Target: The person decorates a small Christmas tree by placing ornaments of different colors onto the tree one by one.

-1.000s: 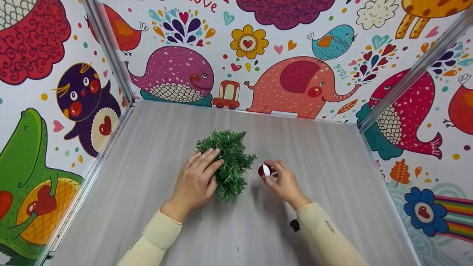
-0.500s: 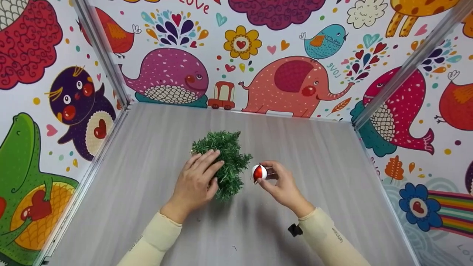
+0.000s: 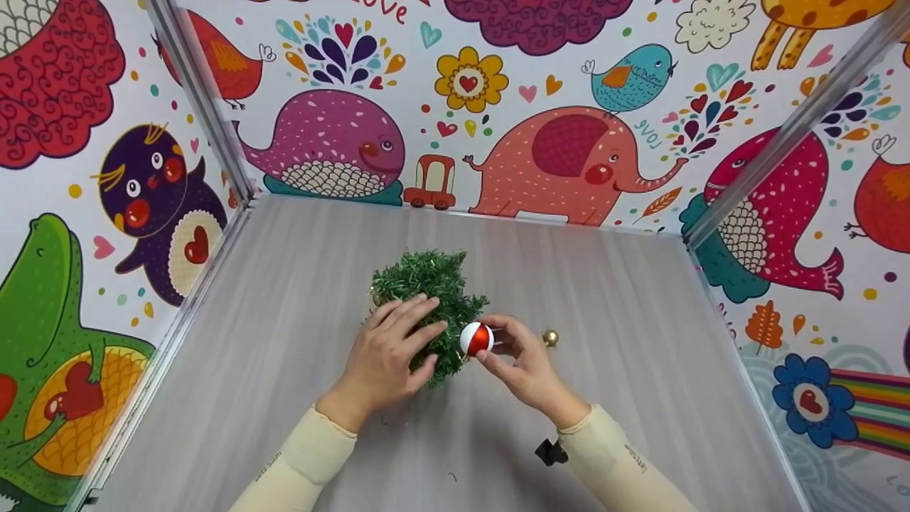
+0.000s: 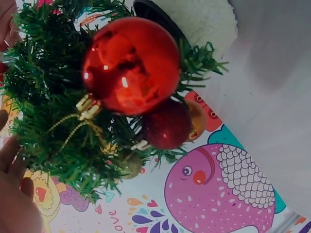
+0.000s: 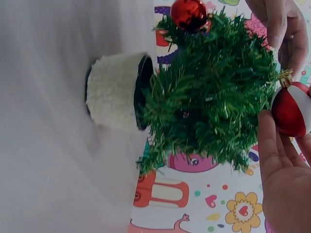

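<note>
A small artificial Christmas tree (image 3: 419,272) stands in a cream fabric-covered pot (image 5: 115,91). My left hand (image 3: 387,350) rests at its near left side, fingers spread and mostly straight over the branches. At the right of the tree, my right hand (image 3: 532,368) holds a red and white Christmas bauble (image 3: 476,340) between thumb and fingers. That bauble is right at the branches, its gold cap and loop (image 5: 285,77) facing the tree. A shiny red bauble (image 4: 132,65), a dark red bauble (image 4: 167,124) and a gold bauble (image 4: 197,120) hang on the tree's left side.
A small gold bauble (image 3: 550,338) lies on the grey table (image 3: 298,249) just right of my right hand. A black piece (image 3: 551,452) sits at the right cuff. Walls printed with cartoon animals (image 3: 561,163) enclose the table at the back and both sides.
My right hand has moved left with the red and white bauble, up to the tree, and the bauble has turned in the fingers. The gold bauble on the table has come into view.
</note>
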A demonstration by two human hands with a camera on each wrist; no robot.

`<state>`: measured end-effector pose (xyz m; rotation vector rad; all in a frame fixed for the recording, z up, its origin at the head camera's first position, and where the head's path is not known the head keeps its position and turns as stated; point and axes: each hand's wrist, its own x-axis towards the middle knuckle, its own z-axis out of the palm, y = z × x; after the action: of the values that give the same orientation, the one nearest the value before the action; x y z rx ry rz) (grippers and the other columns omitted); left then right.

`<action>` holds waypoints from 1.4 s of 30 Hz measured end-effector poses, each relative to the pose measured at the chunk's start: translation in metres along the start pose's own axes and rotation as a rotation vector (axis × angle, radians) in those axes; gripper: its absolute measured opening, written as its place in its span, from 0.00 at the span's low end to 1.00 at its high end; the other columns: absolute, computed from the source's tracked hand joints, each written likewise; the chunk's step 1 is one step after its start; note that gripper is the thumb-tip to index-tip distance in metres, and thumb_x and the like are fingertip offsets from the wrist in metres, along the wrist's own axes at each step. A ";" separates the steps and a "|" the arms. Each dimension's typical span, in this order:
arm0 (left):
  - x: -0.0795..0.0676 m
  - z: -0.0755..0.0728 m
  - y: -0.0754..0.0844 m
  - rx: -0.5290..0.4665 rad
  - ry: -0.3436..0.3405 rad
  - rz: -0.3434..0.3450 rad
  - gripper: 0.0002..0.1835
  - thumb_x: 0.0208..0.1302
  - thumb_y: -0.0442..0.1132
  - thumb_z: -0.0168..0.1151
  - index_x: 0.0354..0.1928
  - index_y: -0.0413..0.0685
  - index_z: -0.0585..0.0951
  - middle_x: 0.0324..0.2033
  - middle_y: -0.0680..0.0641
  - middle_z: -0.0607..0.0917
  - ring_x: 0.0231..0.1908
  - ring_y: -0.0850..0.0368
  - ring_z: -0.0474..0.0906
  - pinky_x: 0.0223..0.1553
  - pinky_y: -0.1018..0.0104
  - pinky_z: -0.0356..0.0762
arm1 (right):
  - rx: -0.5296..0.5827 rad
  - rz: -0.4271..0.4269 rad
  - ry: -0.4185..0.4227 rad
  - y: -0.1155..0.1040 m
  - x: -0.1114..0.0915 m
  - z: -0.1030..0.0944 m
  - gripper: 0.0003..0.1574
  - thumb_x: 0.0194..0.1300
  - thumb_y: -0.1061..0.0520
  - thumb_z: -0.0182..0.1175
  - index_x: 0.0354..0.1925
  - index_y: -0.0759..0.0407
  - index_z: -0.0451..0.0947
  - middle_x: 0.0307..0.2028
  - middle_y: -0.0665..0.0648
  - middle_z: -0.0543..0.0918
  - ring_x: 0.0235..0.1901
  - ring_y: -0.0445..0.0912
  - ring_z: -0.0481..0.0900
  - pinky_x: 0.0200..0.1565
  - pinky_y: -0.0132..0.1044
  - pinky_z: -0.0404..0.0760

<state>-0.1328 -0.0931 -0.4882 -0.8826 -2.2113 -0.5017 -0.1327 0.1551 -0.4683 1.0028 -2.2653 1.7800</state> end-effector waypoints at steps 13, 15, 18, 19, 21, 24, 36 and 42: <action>-0.001 0.005 0.005 -0.097 -0.004 -0.030 0.13 0.56 0.47 0.69 0.43 0.54 0.87 0.66 0.48 0.74 0.68 0.50 0.66 0.66 0.53 0.60 | 0.083 -0.014 -0.020 0.003 -0.003 0.008 0.26 0.60 0.75 0.63 0.57 0.77 0.70 0.50 0.68 0.79 0.47 0.53 0.81 0.45 0.43 0.83; -0.001 0.005 0.006 -0.111 0.003 -0.034 0.12 0.55 0.47 0.70 0.41 0.55 0.87 0.66 0.48 0.74 0.68 0.50 0.66 0.66 0.52 0.60 | 0.096 -0.010 -0.025 0.003 -0.003 0.009 0.26 0.60 0.75 0.62 0.57 0.77 0.69 0.51 0.69 0.79 0.47 0.52 0.81 0.46 0.43 0.83; -0.001 0.005 0.007 -0.128 0.008 -0.037 0.10 0.53 0.46 0.71 0.37 0.54 0.87 0.66 0.48 0.75 0.67 0.49 0.67 0.66 0.53 0.61 | 0.105 -0.009 -0.020 0.005 -0.003 0.010 0.26 0.61 0.76 0.62 0.57 0.78 0.69 0.51 0.69 0.78 0.47 0.50 0.81 0.45 0.44 0.84; -0.001 0.005 0.007 -0.130 0.008 -0.037 0.09 0.53 0.45 0.72 0.36 0.54 0.87 0.65 0.48 0.75 0.67 0.49 0.67 0.66 0.53 0.61 | 0.108 -0.011 -0.015 0.006 -0.003 0.010 0.26 0.61 0.76 0.62 0.57 0.78 0.69 0.51 0.69 0.78 0.47 0.50 0.81 0.45 0.44 0.84; 0.000 0.006 0.007 -0.129 0.004 -0.037 0.07 0.54 0.44 0.72 0.34 0.54 0.87 0.65 0.48 0.75 0.67 0.50 0.67 0.66 0.54 0.61 | 0.110 -0.022 -0.009 0.007 -0.003 0.011 0.27 0.60 0.76 0.62 0.57 0.79 0.69 0.51 0.69 0.78 0.47 0.49 0.81 0.44 0.45 0.84; 0.000 0.006 0.007 -0.123 0.009 -0.034 0.04 0.54 0.43 0.71 0.32 0.54 0.87 0.64 0.48 0.76 0.67 0.50 0.68 0.65 0.53 0.62 | 0.104 -0.035 0.000 0.009 -0.004 0.012 0.27 0.60 0.77 0.62 0.57 0.80 0.69 0.50 0.69 0.78 0.47 0.49 0.81 0.43 0.47 0.84; 0.000 0.001 0.007 -0.160 0.050 -0.065 0.02 0.52 0.38 0.68 0.26 0.53 0.83 0.56 0.48 0.82 0.62 0.50 0.73 0.64 0.52 0.63 | -0.033 0.069 -0.057 0.009 -0.020 0.015 0.26 0.61 0.70 0.65 0.56 0.75 0.69 0.44 0.61 0.80 0.40 0.52 0.80 0.38 0.40 0.82; 0.000 0.001 0.009 -0.164 0.024 -0.084 0.03 0.54 0.39 0.67 0.26 0.54 0.83 0.55 0.50 0.83 0.62 0.52 0.73 0.64 0.53 0.63 | -0.111 0.046 -0.122 0.014 -0.025 0.016 0.25 0.60 0.69 0.66 0.55 0.74 0.72 0.41 0.60 0.82 0.37 0.51 0.81 0.35 0.46 0.83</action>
<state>-0.1268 -0.0867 -0.4880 -0.8653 -2.2164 -0.7381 -0.1155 0.1529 -0.4969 1.0737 -2.4484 1.6303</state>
